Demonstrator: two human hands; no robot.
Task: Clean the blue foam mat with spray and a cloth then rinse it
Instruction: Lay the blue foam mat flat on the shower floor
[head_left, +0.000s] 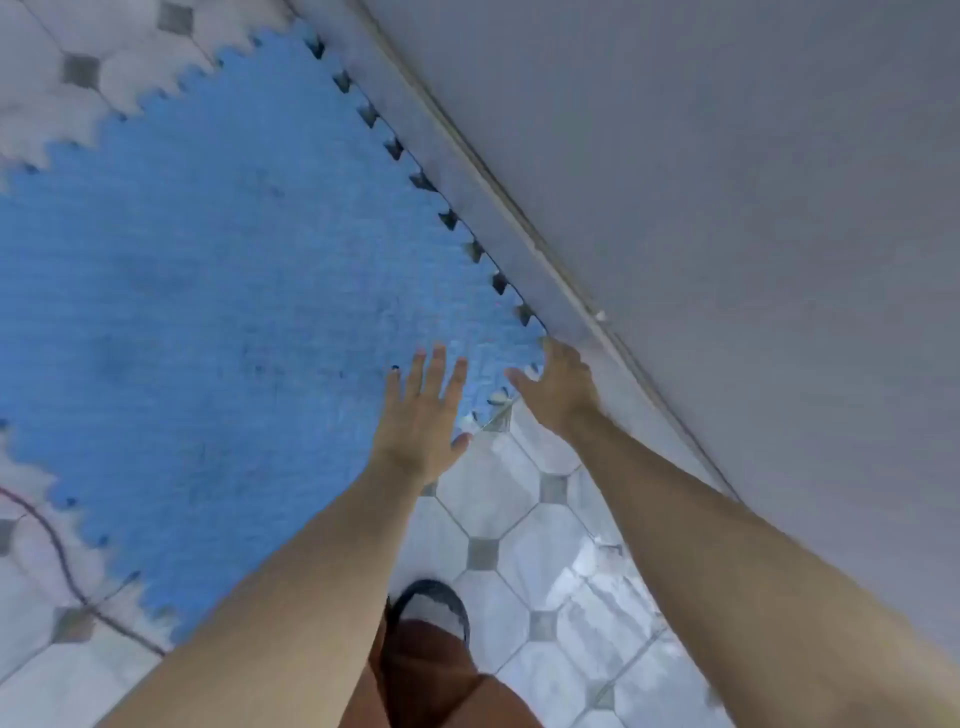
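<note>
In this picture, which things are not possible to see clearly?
Head view only:
- Blue foam puzzle-edged mat: its left part is cut off by the frame edge.
- Right hand: fingers at the mat's corner; grip unclear, blurred.
- Left hand: contact with the mat is uncertain.
- Spray and cloth: not in view.
- Dark slipper: partly hidden by the knee.

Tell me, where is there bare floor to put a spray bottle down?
Bare tile lies between the two forearms, bordered by the blue foam mat, the wall and the shoe. More tile shows beyond the mat's far edge. It is crowded at the mat's corner, where left hand and right hand meet.
</note>
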